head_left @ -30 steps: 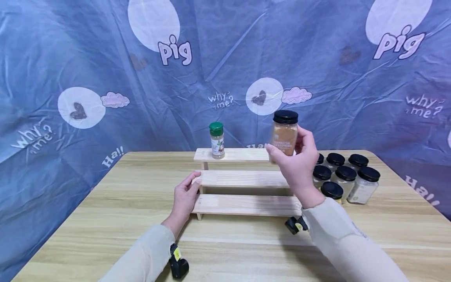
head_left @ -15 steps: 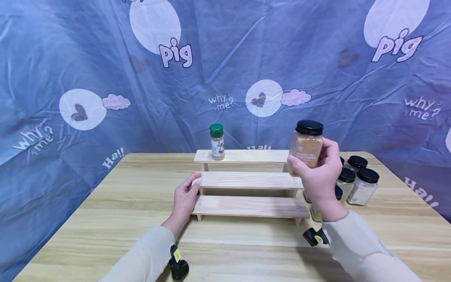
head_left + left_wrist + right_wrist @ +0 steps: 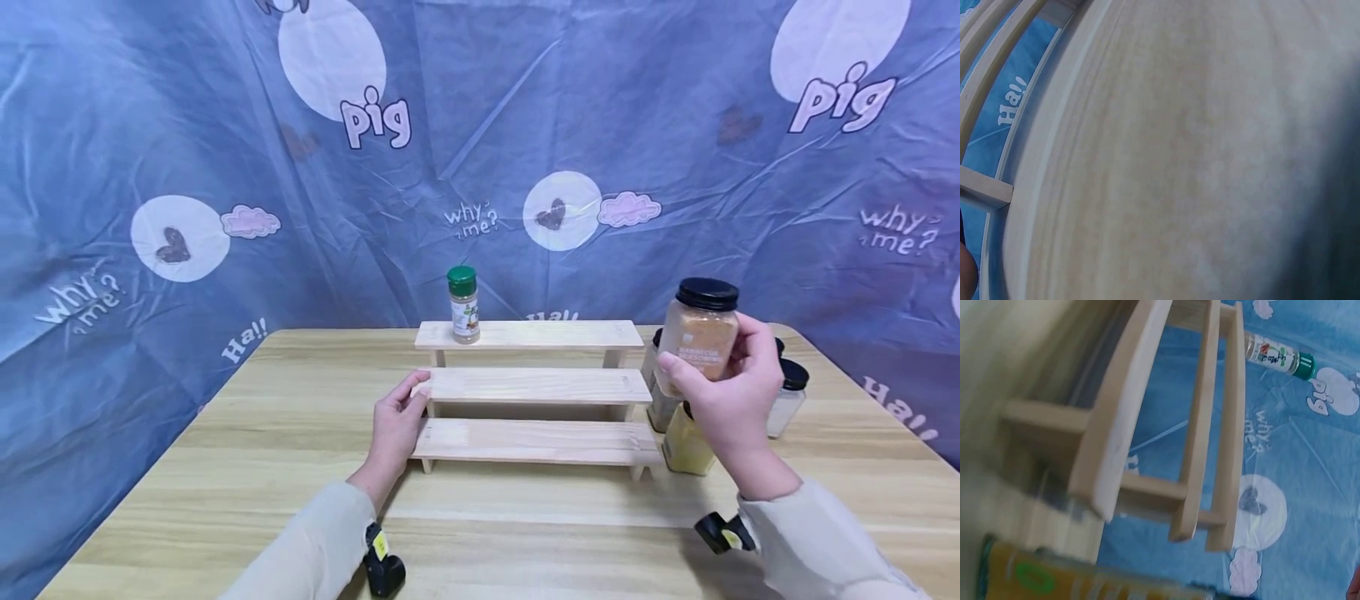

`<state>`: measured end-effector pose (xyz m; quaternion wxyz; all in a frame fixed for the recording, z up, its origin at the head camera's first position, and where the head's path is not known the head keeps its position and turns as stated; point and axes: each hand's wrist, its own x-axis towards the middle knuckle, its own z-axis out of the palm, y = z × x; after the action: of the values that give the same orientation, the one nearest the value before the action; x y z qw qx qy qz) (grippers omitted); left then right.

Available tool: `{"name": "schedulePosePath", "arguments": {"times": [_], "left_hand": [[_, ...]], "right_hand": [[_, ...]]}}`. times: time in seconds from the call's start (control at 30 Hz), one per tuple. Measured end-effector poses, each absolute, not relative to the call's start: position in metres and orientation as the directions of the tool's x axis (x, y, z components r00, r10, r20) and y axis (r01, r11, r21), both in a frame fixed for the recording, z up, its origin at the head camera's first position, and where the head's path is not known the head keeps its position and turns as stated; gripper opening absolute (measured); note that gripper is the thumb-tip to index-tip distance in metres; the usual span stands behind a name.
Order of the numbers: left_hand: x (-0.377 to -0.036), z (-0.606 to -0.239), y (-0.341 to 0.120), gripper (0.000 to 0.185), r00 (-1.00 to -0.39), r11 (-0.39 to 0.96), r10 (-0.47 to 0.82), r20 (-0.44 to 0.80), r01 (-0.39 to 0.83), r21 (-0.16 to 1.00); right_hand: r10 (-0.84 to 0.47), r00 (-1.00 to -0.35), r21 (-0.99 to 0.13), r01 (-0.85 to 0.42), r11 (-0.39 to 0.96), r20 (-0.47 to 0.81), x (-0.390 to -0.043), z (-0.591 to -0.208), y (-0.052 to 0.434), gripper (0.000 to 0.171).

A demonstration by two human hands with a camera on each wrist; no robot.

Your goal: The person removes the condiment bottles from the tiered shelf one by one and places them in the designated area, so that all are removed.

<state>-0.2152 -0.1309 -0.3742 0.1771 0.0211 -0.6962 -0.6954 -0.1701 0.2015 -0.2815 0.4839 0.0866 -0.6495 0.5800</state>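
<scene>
A wrinkled blue backdrop point(image 3: 525, 125) printed with "pig" and "why me?" hangs behind a light wooden table point(image 3: 225, 467). On the table stands a three-step wooden rack point(image 3: 532, 387), with a green-capped spice bottle point(image 3: 463, 304) upright at the 9 o'clock end of its top step. The left hand point(image 3: 397, 429) rests against the 9 o'clock end of the rack, fingers fairly straight and touching the middle step, thumb by the lowest one. The right hand point(image 3: 738, 400) grips a black-lidded jar of orange-brown powder point(image 3: 700, 337), fingers and thumb wrapped round its body, held upright in the air at 3 o'clock of the rack. Just behind and below it, a cluster of black-lidded jars point(image 3: 783, 400) stands on the table, partly hidden by the hand; one holds yellow powder point(image 3: 684, 446).
</scene>
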Motion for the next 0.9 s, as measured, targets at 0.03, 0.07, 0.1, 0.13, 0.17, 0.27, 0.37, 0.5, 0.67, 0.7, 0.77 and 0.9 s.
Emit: {"name": "schedulePosePath", "arguments": {"times": [0.03, 0.07, 0.1, 0.13, 0.17, 0.27, 0.37, 0.5, 0.67, 0.7, 0.77, 0.9], "left_hand": [[-0.215, -0.374, -0.131, 0.029, -0.937, 0.028, -0.276, 0.216, 0.217, 0.976], [-0.214, -0.375, -0.131, 0.029, -0.937, 0.026, -0.277, 0.215, 0.216, 0.976], [-0.214, -0.375, -0.130, 0.029, -0.937, 0.022, -0.278, 0.212, 0.214, 0.977], [-0.214, -0.375, -0.130, 0.029, -0.937, 0.020, -0.279, 0.211, 0.214, 0.977], [-0.214, -0.375, -0.131, 0.029, -0.936, 0.022, -0.282, 0.213, 0.216, 0.976], [-0.214, -0.375, -0.132, 0.029, -0.934, 0.019, -0.285, 0.215, 0.218, 0.976], [-0.214, -0.374, -0.131, 0.029, -0.935, 0.016, -0.281, 0.215, 0.220, 0.975], [-0.214, -0.375, -0.129, 0.029, -0.937, 0.014, -0.282, 0.204, 0.209, 0.978], [-0.216, -0.375, -0.129, 0.030, -0.938, 0.020, -0.281, 0.203, 0.205, 0.978], [-0.216, -0.375, -0.130, 0.030, -0.938, 0.018, -0.279, 0.204, 0.207, 0.978], [-0.216, -0.375, -0.130, 0.030, -0.937, 0.021, -0.279, 0.209, 0.211, 0.977], [-0.216, -0.375, -0.130, 0.030, -0.937, 0.020, -0.278, 0.213, 0.216, 0.976]], "right_hand": [[0.450, -0.516, -0.670, -0.674, 0.312, 0.728, -0.169, -0.283, 0.205, 0.059], [0.453, -0.517, -0.672, -0.672, 0.311, 0.726, -0.167, -0.284, 0.208, 0.060], [0.455, -0.521, -0.678, -0.663, 0.318, 0.723, -0.166, -0.285, 0.211, 0.061], [0.459, -0.526, -0.684, -0.661, 0.309, 0.716, -0.164, -0.286, 0.214, 0.062], [0.463, -0.531, -0.688, -0.662, 0.298, 0.710, -0.163, -0.287, 0.216, 0.062], [0.475, -0.557, -0.716, -0.644, 0.271, 0.681, -0.159, -0.289, 0.224, 0.064], [0.480, -0.600, -0.755, -0.606, 0.251, 0.640, -0.154, -0.291, 0.232, 0.066], [0.493, -0.661, -0.819, -0.519, 0.245, 0.566, -0.148, -0.293, 0.243, 0.066], [0.528, -0.708, -0.883, -0.395, 0.253, 0.469, -0.142, -0.294, 0.256, 0.067], [0.528, -0.716, -0.890, -0.370, 0.266, 0.456, -0.141, -0.294, 0.260, 0.067], [0.519, -0.735, -0.899, -0.330, 0.289, 0.437, -0.139, -0.294, 0.266, 0.067], [0.474, -0.765, -0.894, -0.311, 0.321, 0.436, -0.136, -0.296, 0.279, 0.068]]}}
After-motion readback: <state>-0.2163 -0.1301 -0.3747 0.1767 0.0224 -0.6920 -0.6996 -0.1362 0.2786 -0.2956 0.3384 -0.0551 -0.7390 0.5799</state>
